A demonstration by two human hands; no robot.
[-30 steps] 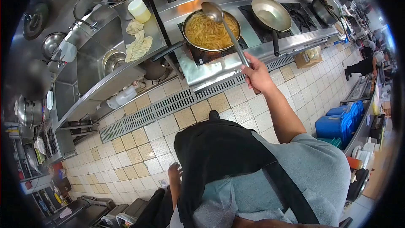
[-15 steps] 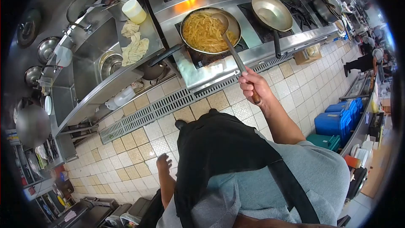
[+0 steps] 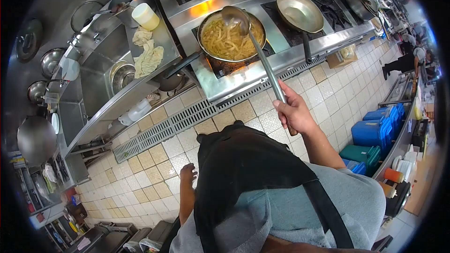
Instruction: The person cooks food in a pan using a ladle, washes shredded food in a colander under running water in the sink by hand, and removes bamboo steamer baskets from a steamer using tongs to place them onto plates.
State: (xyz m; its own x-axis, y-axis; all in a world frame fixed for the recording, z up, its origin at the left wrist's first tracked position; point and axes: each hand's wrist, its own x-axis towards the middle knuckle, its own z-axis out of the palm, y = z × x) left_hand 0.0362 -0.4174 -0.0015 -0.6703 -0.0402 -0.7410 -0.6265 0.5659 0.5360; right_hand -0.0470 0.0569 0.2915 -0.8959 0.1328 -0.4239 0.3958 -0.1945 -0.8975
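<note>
My right hand [image 3: 296, 111] is closed round the handle of a long metal ladle [image 3: 267, 68]. The ladle's bowl is over the upper part of a frying pan [image 3: 241, 59] full of yellowish sliced food [image 3: 222, 40]. The pan sits on a lit burner, its dark handle pointing down and left. Hanging low beside the black apron [image 3: 248, 168], my left hand [image 3: 188, 172] is away from the stove, holding nothing, its fingers slightly apart.
An empty pan [image 3: 300, 13] rests on the burner to the right. At the left are a sink [image 3: 101, 61], a cloth [image 3: 149, 58] and a yellowish container [image 3: 145, 16]. Blue bins [image 3: 372, 132] stand at the right; a person [image 3: 403, 62] is farther back.
The ladle's bowl went down into the food, then rose toward the pan's upper edge. My right hand has moved slightly down and right. The camera view has shifted a little.
</note>
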